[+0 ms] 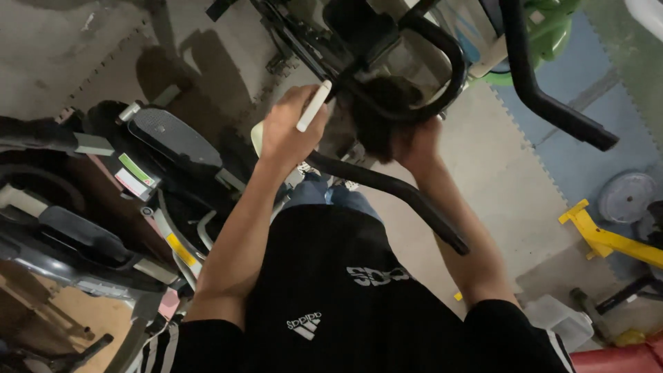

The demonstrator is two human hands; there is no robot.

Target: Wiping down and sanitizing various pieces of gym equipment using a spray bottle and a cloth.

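My left hand (pixel 286 131) is raised in front of me and grips a slim white stick-shaped object (pixel 314 106) that points up toward the black frame of an exercise machine (pixel 442 52). My right hand (pixel 414 141) presses a dark cloth (pixel 376 117) against the machine's curved black handlebar. A second black handle bar (pixel 400 197) runs diagonally below both hands. I wear a black shirt and black shorts.
Another grey and black exercise machine (pixel 159 138) with pedals stands to the left. A yellow metal stand (pixel 601 238) and a round grey weight plate (pixel 627 197) lie at the right on blue and grey floor mats. A green object (pixel 552 27) sits at the top right.
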